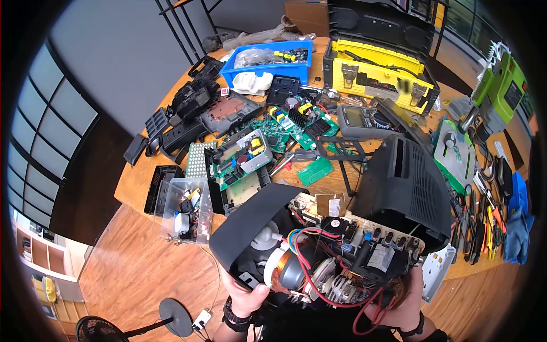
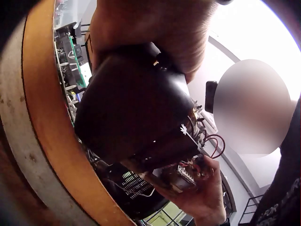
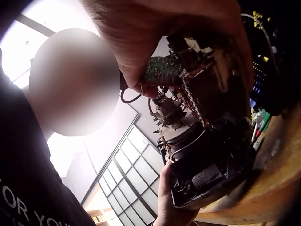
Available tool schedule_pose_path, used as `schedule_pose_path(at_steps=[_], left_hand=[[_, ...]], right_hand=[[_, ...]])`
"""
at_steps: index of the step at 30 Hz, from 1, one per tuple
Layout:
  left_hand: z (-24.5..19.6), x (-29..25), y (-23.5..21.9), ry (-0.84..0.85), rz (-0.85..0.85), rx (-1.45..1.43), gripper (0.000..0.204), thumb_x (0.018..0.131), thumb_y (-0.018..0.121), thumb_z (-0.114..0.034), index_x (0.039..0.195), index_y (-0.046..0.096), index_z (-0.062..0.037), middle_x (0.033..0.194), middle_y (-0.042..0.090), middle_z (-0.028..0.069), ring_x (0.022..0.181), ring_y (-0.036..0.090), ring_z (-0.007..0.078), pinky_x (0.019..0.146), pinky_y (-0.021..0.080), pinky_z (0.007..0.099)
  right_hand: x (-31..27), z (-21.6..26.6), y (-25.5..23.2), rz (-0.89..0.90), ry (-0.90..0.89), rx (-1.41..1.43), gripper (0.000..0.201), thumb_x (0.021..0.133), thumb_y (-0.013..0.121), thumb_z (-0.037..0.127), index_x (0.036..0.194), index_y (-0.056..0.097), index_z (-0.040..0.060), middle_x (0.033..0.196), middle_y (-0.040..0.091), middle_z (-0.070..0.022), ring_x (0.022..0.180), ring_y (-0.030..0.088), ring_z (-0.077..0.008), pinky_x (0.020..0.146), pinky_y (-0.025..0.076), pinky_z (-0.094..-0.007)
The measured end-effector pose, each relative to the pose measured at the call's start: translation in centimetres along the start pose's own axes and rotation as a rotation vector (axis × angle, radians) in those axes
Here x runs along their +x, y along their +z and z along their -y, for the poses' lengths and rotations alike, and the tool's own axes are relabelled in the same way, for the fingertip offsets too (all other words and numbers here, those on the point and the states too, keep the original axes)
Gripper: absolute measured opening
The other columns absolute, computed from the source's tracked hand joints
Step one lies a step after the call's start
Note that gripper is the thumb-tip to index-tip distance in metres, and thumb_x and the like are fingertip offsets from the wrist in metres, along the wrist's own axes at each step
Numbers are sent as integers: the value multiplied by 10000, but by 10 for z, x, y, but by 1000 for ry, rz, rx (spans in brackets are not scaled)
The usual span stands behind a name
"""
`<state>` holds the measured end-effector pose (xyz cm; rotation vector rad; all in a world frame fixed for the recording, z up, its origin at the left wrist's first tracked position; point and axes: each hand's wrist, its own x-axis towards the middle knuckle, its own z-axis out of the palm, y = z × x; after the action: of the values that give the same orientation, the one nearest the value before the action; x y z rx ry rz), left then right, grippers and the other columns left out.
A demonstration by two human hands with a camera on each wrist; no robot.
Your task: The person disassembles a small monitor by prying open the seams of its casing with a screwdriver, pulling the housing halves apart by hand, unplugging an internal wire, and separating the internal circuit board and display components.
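An opened device with a black housing [image 1: 250, 219], copper coil, red wires and circuit boards [image 1: 379, 256] is held above the table's near edge. My left hand [image 1: 248, 299] grips the housing's left end, its thumb on the rim; in the left wrist view the hand [image 2: 150, 28] wraps the dark shell [image 2: 131, 103]. My right hand [image 1: 407, 305] grips the board end at the right, its fingers partly hidden by parts and wires. In the right wrist view that hand [image 3: 174, 33] pinches a green board [image 3: 162, 70]. A black vented shell [image 1: 404, 188] stands just behind the device.
Green circuit boards [image 1: 315, 171], a multimeter [image 1: 364, 121], a blue bin [image 1: 265, 71] and a yellow toolbox [image 1: 376, 77] lie across the table. A clear plastic box [image 1: 188, 208] sits at the left edge, hand tools [image 1: 490, 228] at the right. A fan [image 1: 99, 329] stands below left.
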<state>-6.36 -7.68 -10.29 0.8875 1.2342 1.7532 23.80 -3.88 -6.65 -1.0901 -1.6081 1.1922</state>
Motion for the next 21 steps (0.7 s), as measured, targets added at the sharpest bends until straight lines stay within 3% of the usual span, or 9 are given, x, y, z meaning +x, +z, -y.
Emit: schedule_pose_path(at_steps=[13,15,16,18,21], left_hand=[[7,-1,1,27,-80,58,1005,726,847,-313,1464,257,30,1386,456,184,1243,530,282,1047,443,426],[9,4,6,175,-182,70,808,721,843,-399,1299,463,19,1071,638,81,942,635,165,845,513,309],[10,3,2,174,-181,72,808,721,843,-399,1299,463,19,1071,638,81,942,635,165,845,513,309],[11,-2,-7,45,-93,47,981,745,835,-331,1467,268,14,1384,463,148,1250,505,244,1058,409,395],[10,-3,-6,54,-125,38,956,751,830,-338,1454,286,11,1374,468,142,1244,505,238,1056,408,391]], right_hand=[[2,8,7,-22,47,234,1148,619,908,125,1497,183,-24,1423,410,-167,1287,464,-260,1069,404,-402],[1,6,4,-8,-2,151,1153,622,904,123,1502,175,-24,1428,405,-169,1290,462,-264,1069,404,-403],[0,6,4,5,-52,67,1158,624,900,122,1507,166,-25,1433,400,-171,1293,460,-268,1070,404,-405],[-1,8,5,-6,-44,88,1162,626,897,126,1511,159,-28,1440,395,-175,1302,456,-273,1070,403,-407],[-8,12,7,-43,-30,128,1184,624,902,141,1518,145,-32,1456,384,-183,1322,445,-283,1075,397,-413]])
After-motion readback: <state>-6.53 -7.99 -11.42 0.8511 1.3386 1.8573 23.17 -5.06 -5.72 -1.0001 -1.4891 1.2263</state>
